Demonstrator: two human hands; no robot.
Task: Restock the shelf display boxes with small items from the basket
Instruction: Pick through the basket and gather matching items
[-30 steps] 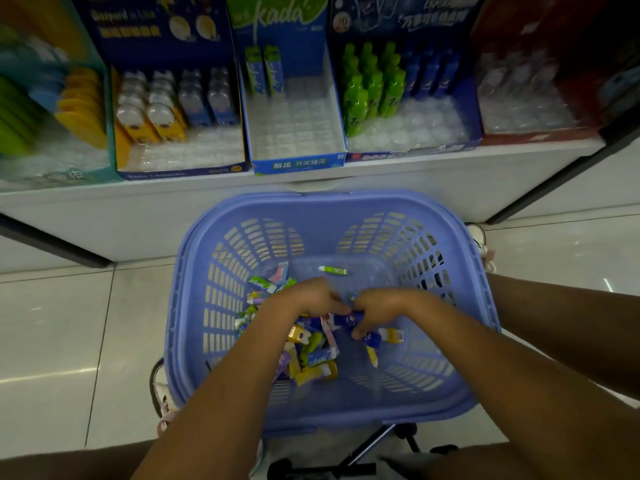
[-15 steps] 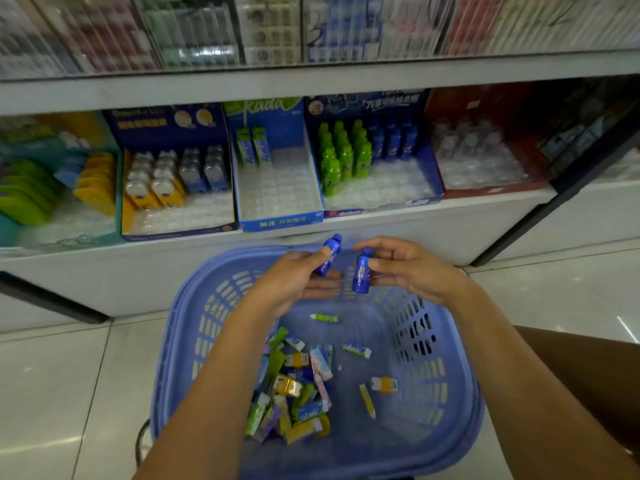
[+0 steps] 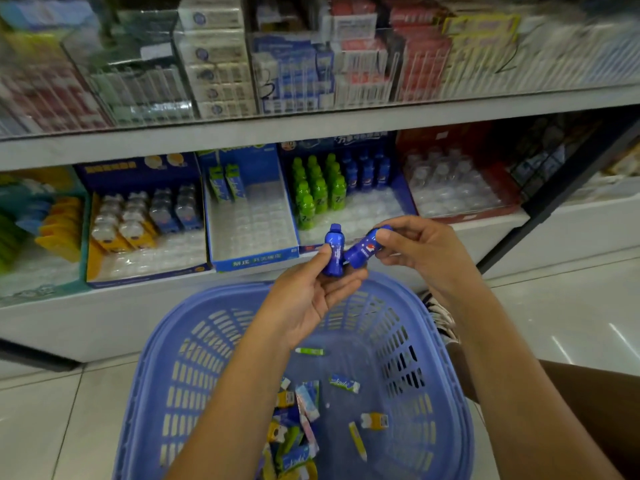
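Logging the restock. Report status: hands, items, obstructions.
Left hand pinches upright blue bottle; right hand grips tilted blue bottle. Both over the basket, not yet in the bottle display box. Nothing seen blocking the box.

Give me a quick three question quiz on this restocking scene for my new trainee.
1. True or false: the left hand holds the upright blue bottle.
2. How does the right hand hold the second blue bottle? A upright, B tilted, C cap straight down.
3. Fill in: in the display box, matching blue bottles stand beside the ___ bottles.
Key: 1 true; 2 B; 3 green.
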